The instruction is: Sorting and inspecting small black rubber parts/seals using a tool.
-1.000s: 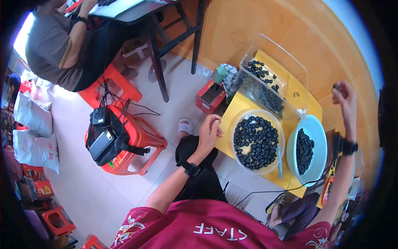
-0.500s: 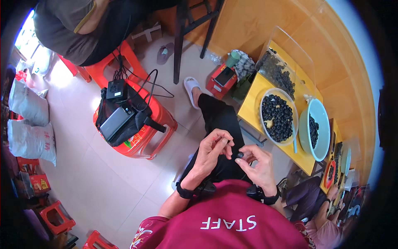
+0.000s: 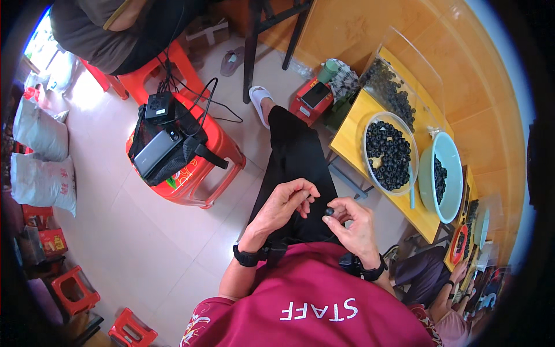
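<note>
Between the thumb and forefinger of my right hand (image 3: 355,226) is a small black round bead-like piece (image 3: 329,211). My left hand (image 3: 283,207) is just to its left, a small gap away, with thumb and forefinger pinched together and the other fingers curled. Whatever that pinch holds, if anything, is too small to make out. Both hands are above my lap in black trousers (image 3: 293,168). To the right, a clear round tub (image 3: 366,165) full of similar black pieces sits on a yellow table (image 3: 351,130).
A pale blue basin (image 3: 426,194) with more black pieces stands beside the tub; others lie behind a clear panel. At left, a red stool (image 3: 222,173) carries a phone (image 3: 157,151), black bag and cables. Another person (image 3: 95,37) sits far left; a co-worker's arm (image 3: 442,298) shows lower right.
The whole view has shifted slightly. Both hands have moved a little left and up in the picture, still apart, with the black bead-like piece still in my right fingers.
</note>
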`<state>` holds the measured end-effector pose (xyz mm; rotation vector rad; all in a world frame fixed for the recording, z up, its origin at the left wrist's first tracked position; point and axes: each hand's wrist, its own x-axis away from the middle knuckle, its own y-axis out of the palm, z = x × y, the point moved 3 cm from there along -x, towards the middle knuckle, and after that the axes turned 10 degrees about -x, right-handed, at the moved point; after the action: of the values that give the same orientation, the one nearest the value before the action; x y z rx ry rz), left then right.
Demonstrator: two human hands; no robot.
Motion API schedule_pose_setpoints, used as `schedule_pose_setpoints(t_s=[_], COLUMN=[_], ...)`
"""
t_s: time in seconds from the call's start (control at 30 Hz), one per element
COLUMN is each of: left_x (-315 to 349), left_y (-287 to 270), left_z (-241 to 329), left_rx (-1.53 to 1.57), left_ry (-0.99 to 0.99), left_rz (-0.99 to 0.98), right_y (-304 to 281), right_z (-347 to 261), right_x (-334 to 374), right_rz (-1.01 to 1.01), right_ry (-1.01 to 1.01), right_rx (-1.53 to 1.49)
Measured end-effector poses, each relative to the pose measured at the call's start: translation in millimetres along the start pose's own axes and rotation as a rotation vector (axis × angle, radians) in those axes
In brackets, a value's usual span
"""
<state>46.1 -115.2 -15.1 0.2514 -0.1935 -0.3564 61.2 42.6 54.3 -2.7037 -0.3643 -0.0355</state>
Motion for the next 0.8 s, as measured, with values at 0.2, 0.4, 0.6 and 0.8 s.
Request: schedule_pose_setpoints(t_s=[0.2, 0.4, 0.6, 0.8], left_x=[-6, -18, -24, -37], left_y=[5, 5, -11, -36], left_z=[-10, -26, -40, -52], left_rx=[0.0, -0.068, -0.062, -0.246], left_ry=[-0.111, -0.129, -0.187, -0.189], left_rz=[-0.029, -0.146, -0.141, -0.068], right_y=[-1, 4, 27, 49], right_z=[20, 35, 41, 53], right_x=[5, -1, -26, -56], right_rz=[-0.047, -0.017, 0.012, -0.015], right_ry=[0.005, 0.075, 0.035, 0.046], right_rx=[-0.017, 0.03, 0.117, 0.258])
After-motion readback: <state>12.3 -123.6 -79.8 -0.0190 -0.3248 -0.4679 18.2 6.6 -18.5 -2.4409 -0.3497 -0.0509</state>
